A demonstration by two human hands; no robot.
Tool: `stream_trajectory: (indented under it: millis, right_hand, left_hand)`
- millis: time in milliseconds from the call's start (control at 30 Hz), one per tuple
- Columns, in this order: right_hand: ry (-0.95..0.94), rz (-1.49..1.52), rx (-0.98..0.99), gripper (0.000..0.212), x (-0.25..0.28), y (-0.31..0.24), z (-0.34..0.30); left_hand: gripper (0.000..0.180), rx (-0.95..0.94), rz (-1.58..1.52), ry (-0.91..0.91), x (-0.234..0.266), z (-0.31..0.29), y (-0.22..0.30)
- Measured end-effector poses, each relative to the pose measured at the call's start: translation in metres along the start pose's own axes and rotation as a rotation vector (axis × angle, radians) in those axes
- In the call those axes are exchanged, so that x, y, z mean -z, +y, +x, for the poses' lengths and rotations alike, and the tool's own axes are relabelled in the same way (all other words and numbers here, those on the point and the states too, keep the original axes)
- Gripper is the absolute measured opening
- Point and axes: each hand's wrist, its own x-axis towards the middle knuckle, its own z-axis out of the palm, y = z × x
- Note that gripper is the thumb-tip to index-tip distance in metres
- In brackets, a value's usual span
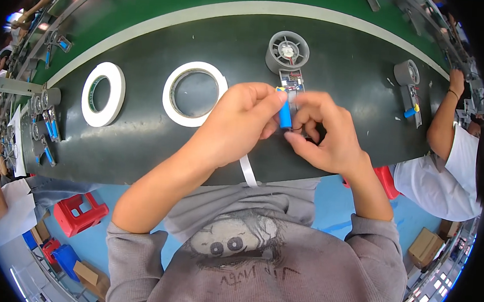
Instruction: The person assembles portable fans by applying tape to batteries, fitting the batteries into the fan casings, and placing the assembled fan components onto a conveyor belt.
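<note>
The dark desk [142, 145] in front of you curves away to both sides, edged by a white stripe and a green band. Two white tape rolls lie flat on it to your left: one wide-ringed roll [103, 94] further out, and a thinner-walled roll [194, 93] just beside your left hand [244, 118]. Past your hands sits a grey round fan housing [287, 51] with a small circuit board [291, 82] reaching from it toward you, your knuckles covering its near end. A strip of white tape [248, 172] hangs off the desk edge below your left wrist. Your left fingers [273, 97] are clamped on a small blue cylinder [284, 115], upright between both hands, above the desk. Your right hand [323, 131] has its fingers curled together against the cylinder's lower end; what they pinch there is hidden. At far right another person's arm [443, 116] reaches to a second grey fan [407, 72].
</note>
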Motion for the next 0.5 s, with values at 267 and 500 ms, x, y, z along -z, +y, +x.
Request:
stream_trajectory:
  millis: [267, 500]
  right_hand:
    - [-0.029, 0.244, -0.187, 0.067, -0.023, -0.003, 0.025]
    - [-0.063, 0.255, -0.224, 0.067, -0.016, 0.014, 0.02]
  left_hand:
    - [0.018, -0.119, 0.143, 0.093, 0.032, -0.031, 0.004]
    - [0.029, -0.566, 1.232, 0.381, 0.071, -0.059, -0.02]
